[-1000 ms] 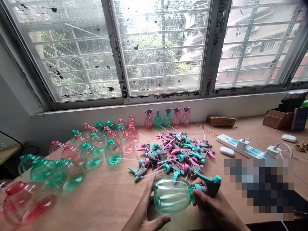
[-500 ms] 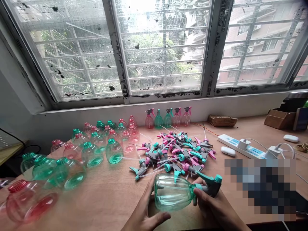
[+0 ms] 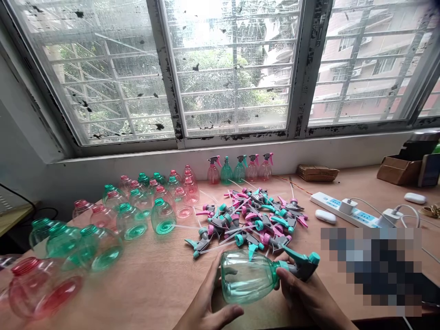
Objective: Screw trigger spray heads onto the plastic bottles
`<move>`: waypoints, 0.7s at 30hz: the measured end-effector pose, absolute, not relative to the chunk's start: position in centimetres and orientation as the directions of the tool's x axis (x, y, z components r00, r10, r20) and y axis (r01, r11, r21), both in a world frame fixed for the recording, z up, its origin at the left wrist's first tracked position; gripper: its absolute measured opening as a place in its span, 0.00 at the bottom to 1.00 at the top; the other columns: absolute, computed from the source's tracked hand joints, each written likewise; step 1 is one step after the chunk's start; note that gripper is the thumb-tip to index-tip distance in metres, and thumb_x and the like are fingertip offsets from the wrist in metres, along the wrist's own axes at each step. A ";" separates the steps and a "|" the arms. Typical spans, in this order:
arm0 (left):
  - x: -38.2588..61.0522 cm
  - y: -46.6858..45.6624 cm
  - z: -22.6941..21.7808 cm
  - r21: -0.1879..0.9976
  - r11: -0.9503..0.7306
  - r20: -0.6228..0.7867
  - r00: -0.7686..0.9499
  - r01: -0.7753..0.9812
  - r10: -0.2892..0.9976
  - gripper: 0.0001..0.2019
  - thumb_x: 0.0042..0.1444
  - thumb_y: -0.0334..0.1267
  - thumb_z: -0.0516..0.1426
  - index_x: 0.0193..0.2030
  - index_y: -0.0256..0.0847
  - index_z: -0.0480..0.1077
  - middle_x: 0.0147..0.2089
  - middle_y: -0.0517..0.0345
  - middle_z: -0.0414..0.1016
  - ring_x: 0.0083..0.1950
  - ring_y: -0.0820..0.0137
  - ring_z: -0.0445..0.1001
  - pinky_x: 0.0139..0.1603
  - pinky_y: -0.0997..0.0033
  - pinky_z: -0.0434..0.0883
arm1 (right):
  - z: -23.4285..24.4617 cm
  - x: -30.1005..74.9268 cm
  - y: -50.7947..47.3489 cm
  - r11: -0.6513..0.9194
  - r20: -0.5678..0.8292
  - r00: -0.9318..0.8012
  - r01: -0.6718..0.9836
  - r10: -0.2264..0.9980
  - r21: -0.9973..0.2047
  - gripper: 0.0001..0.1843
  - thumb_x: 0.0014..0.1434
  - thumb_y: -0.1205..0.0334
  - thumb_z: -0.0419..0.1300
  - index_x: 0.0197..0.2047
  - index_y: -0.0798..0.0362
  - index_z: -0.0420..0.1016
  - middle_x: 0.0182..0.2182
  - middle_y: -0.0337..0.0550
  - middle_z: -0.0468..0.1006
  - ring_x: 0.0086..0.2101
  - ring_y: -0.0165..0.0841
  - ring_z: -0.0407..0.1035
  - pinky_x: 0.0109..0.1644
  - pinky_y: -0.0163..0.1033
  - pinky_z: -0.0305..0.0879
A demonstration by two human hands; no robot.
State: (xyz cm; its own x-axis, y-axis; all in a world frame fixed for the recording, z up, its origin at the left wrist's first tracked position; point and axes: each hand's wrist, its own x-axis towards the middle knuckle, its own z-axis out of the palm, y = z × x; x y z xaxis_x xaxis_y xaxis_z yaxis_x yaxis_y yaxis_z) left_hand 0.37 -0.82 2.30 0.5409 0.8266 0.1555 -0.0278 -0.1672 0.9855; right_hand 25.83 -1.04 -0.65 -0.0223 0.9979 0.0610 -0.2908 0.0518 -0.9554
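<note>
A clear green spray bottle [image 3: 247,277] lies sideways between my hands, with its grey and teal trigger head [image 3: 302,264] pointing right. At the neck, my right hand [image 3: 300,293] has its thumb and fingers closed around the teal collar [image 3: 282,266]. My left hand [image 3: 209,298] cups the base end, fingers behind the bottle and partly visible through the plastic, thumb extended along the near side. Just beyond lies a heap of loose trigger heads [image 3: 237,222] in pink, teal and grey, with thin white tubes.
Several open green bottles [image 3: 163,220] and pink bottles [image 3: 44,293] stand on the left of the wooden table [image 3: 147,284]. Finished spray bottles [image 3: 240,169] line the wall under the window. To the right are a power strip [image 3: 333,201], a white case [image 3: 325,216] and a cardboard box [image 3: 398,168].
The trigger head has shifted slightly right and down, and the bottle has tilted a little. Both hands keep nearly the same place.
</note>
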 end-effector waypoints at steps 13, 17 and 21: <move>0.3 -0.7 1.7 0.952 -0.299 0.221 0.529 0.065 0.819 0.45 0.64 0.46 0.61 0.76 0.61 0.32 0.79 0.57 0.46 0.79 0.53 0.43 0.77 0.51 0.48 | -1.0 25.9 -0.6 0.007 0.019 -0.041 -0.279 0.999 -0.960 0.21 0.57 0.42 0.69 0.34 0.52 0.72 0.13 0.31 0.71 0.15 0.28 0.62 0.21 0.32 0.52; 0.2 -0.8 2.0 0.972 -0.231 0.175 0.545 0.036 0.820 0.49 0.61 0.49 0.64 0.77 0.55 0.34 0.78 0.53 0.49 0.79 0.53 0.43 0.77 0.49 0.45 | -1.0 26.1 -0.6 -0.005 0.011 -0.056 -0.273 0.998 -0.962 0.22 0.57 0.41 0.68 0.32 0.53 0.72 0.14 0.31 0.70 0.16 0.27 0.61 0.21 0.32 0.51; 0.2 -0.9 2.5 0.981 -0.192 0.149 0.553 0.020 0.820 0.45 0.61 0.50 0.64 0.77 0.52 0.42 0.78 0.51 0.50 0.78 0.51 0.44 0.77 0.47 0.45 | -0.8 26.1 -0.7 0.003 0.021 -0.064 -0.268 0.998 -0.963 0.23 0.57 0.41 0.68 0.31 0.52 0.71 0.15 0.32 0.72 0.16 0.29 0.64 0.20 0.33 0.54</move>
